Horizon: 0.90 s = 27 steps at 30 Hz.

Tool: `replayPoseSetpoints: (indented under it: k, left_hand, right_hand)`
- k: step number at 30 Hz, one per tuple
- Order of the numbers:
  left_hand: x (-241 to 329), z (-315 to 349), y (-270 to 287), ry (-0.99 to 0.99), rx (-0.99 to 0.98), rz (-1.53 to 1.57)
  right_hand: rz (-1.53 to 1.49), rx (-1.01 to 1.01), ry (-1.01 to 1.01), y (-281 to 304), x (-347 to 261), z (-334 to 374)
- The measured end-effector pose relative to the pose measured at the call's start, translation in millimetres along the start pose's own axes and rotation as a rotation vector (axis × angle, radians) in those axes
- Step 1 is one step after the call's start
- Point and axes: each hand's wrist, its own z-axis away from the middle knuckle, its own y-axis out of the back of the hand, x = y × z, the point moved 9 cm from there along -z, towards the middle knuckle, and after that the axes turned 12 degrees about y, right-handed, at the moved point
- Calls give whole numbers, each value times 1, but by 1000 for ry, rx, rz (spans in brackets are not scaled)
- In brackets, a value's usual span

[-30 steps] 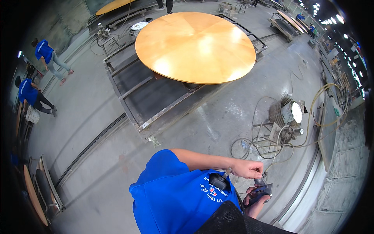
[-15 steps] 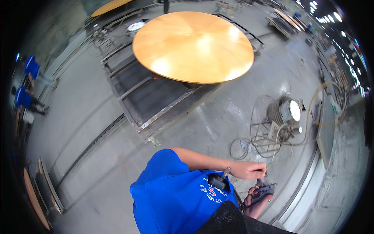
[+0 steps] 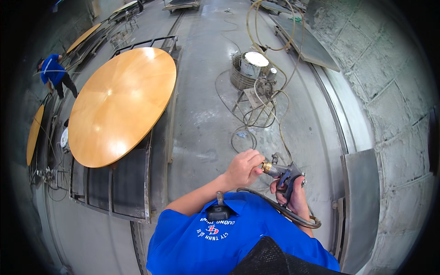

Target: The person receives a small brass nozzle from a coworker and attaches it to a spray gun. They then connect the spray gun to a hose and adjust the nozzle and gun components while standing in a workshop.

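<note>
My right hand (image 3: 298, 198) is wrapped round the handle of a metal spray gun (image 3: 288, 179), held in front of my chest with its front end pointing left. At that end, the fingers of my left hand (image 3: 244, 168) close on the brass nozzle cap (image 3: 266, 167). A dark hose (image 3: 275, 207) loops by my right wrist and past my chest. To the left, a large round wooden tabletop (image 3: 123, 105) with a glossy orange-brown face lies on a metal frame (image 3: 149, 183).
Ahead stands a ribbed tub (image 3: 239, 78) holding a bucket with a white top (image 3: 255, 59), beside a pump (image 3: 265, 87) with coiled hoses on the floor. Dark panels (image 3: 309, 43) lie on the right by a block wall. A person in blue (image 3: 54, 71) stands far left.
My view has turned to the right, so the tabletop now appears farther left and the tub nearer the middle. The spray gun and both hands show more fully.
</note>
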Motion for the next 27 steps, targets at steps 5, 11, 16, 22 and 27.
replayPoseSetpoints:
  k: [5, 11, 16, 22, 27]
  left_hand:
    - [-7, -6, -12, -57, 57, 7]
    - [-18, -7, -24, 74, 45, 87]
    - [-25, -3, -33, 192, 22, 138]
    - [-45, 5, -67, 602, -59, 584]
    - [-53, 18, -100, 947, -203, 868]
  right_hand:
    - [70, 62, 55, 13, 3, 0]
    - [121, 94, 104, 19, 6, 1]
    - [167, 120, 132, 21, 3, 5]
    - [378, 131, 273, 32, -8, 5]
    - [577, 143, 381, 26, -19, 8]
